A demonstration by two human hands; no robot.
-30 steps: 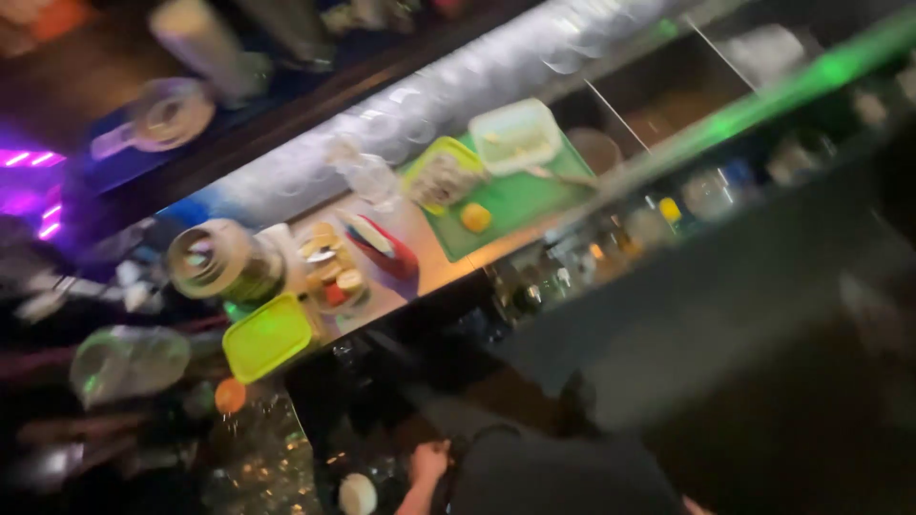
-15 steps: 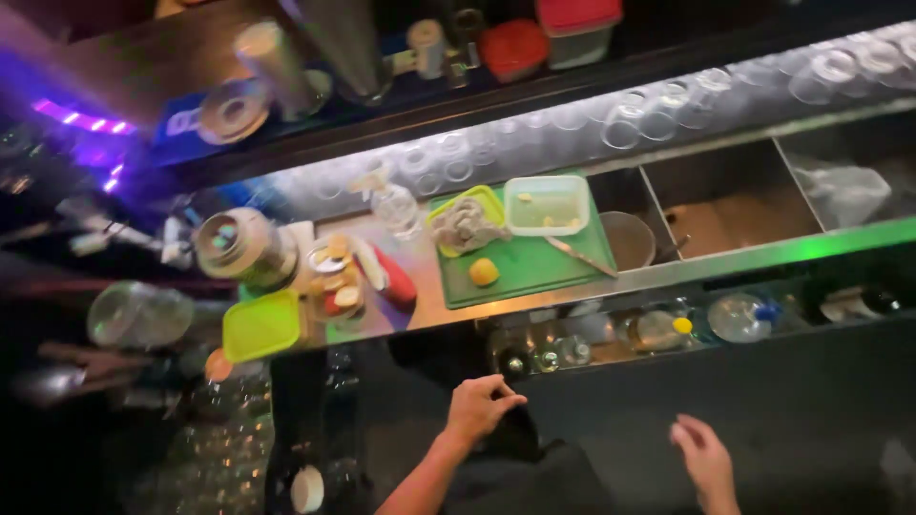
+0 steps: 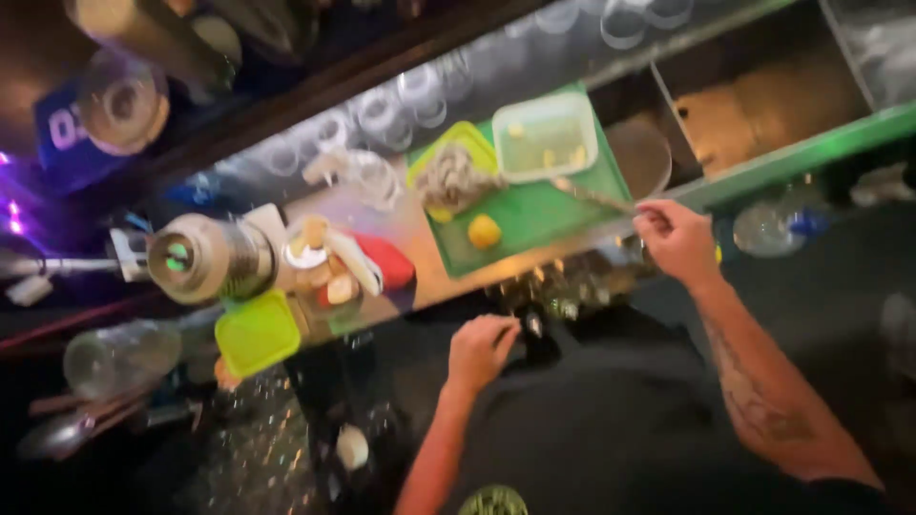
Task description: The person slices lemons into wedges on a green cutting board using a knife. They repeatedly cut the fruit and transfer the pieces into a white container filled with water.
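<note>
A matt green plastic cutting board (image 3: 544,205) lies on a smooth counter (image 3: 429,272) that reflects the light. On the board's far end sits a translucent plastic rectangular tub (image 3: 545,136); a slim, shiny metal utensil (image 3: 593,196) crosses its near edge, pinched by the bare right hand (image 3: 676,238). Left of the board stand a brushed-metal cylinder (image 3: 205,256) and a glossy lime plastic lid (image 3: 256,333). Clear glasses (image 3: 382,110) line the far side.

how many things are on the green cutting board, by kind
clear plastic tub: 1
yellow-green lid under a crumpled wad: 1
small yellow fruit: 1
long thin tool, its handle at the right hand: 1
total: 4, all on the green cutting board
</note>
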